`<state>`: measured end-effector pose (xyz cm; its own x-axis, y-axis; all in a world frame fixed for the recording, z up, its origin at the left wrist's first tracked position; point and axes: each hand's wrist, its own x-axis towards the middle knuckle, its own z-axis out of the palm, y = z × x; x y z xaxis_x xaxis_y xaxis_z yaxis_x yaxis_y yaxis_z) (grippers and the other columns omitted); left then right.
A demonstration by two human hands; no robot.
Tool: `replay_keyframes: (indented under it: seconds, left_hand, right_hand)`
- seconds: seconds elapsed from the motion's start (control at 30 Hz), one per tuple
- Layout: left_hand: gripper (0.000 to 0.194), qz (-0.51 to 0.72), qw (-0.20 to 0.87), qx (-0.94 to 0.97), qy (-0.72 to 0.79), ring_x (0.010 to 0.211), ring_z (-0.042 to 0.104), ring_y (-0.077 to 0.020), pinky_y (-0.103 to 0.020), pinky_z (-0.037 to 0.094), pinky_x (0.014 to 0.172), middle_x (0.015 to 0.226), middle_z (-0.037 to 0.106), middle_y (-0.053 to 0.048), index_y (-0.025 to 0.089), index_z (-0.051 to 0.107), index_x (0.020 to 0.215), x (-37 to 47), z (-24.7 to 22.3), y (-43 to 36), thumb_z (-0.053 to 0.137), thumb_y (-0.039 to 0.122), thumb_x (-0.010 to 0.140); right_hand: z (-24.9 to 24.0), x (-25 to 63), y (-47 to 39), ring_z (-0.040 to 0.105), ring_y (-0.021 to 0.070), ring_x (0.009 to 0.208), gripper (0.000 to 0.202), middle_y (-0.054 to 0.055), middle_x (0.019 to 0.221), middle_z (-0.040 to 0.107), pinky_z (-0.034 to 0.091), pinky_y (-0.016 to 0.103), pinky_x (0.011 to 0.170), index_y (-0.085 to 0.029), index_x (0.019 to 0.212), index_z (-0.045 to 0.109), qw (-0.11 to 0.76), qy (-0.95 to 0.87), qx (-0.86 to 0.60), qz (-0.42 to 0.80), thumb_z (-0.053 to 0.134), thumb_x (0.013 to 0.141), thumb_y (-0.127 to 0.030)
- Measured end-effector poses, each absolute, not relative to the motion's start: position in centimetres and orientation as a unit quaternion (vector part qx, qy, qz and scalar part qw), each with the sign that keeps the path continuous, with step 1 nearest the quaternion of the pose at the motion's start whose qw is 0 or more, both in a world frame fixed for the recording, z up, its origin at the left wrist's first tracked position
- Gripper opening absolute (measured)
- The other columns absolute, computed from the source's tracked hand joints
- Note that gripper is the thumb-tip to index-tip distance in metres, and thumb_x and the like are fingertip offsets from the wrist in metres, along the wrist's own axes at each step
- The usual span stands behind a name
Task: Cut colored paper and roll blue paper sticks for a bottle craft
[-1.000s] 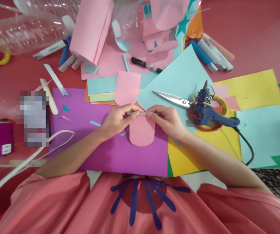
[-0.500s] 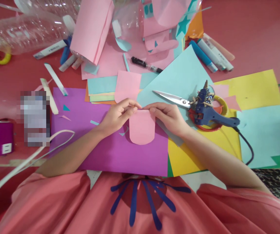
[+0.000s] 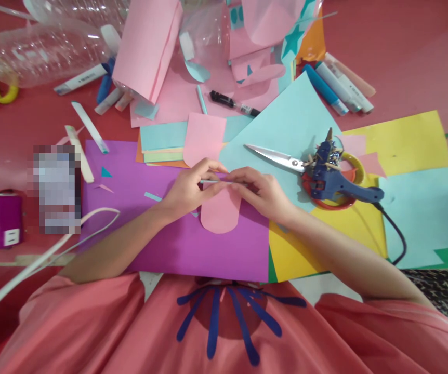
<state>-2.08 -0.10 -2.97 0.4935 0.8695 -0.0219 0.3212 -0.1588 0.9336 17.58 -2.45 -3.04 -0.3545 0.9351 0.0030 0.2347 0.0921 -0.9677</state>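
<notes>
A pink paper piece [image 3: 221, 214] with a rounded lower edge is held in front of me, above the purple sheet [image 3: 208, 257]. My left hand [image 3: 187, 189] pinches its upper left edge between thumb and fingers. At the upper right edge, my right hand [image 3: 262, 193] is closed on the same piece, fingertips almost meeting the left ones. A thin pale blue edge runs along the top of the paper between the hands; I cannot tell whether it is a separate strip. Just beyond my fingers lies another pink rounded piece [image 3: 204, 137].
To the right, a blue glue gun [image 3: 337, 188] rests over scissors [image 3: 276, 156] on light blue and yellow sheets. Behind are a black pen [image 3: 223, 98], markers [image 3: 341, 85], a pink-wrapped bottle [image 3: 146, 49] and clear plastic bottles [image 3: 44, 52]. A white cable [image 3: 48, 254] crosses at left.
The pink piece has shifted slightly left and its top has tipped, showing a thin pale blue edge. My right hand has moved left, with its fingers curled more over the paper.
</notes>
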Motion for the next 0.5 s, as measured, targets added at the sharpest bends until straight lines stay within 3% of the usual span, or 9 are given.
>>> replay_keyframes:
  seconds: [0.27,0.5]
  left_hand:
    - [0.022,0.257,0.515,0.732,0.365,0.101,0.07,-0.0148,-0.024,0.054,0.085,0.114,0.068,-0.006,0.021,0.054,0.112,-2.6,-3.4,0.6,0.052,0.032,0.094]
    - [0.027,0.233,0.514,0.744,0.357,0.102,0.07,-0.0149,-0.025,0.053,0.084,0.115,0.068,-0.006,0.021,0.052,0.119,-3.4,-2.7,1.3,0.047,0.029,0.094]
  right_hand:
    - [-2.9,18.2,-1.9,0.05,0.0096,0.06,0.02,0.002,0.079,0.066,0.04,0.024,0.057,-0.015,0.096,0.068,0.32,-0.658,-0.463,0.5,0.05,0.089,-0.022]
    - [-3.1,18.4,-2.0,0.064,0.0147,0.078,0.026,0.005,0.089,0.071,0.049,0.027,0.07,-0.015,0.094,0.066,0.338,-0.672,-0.463,0.468,0.041,0.091,-0.017]
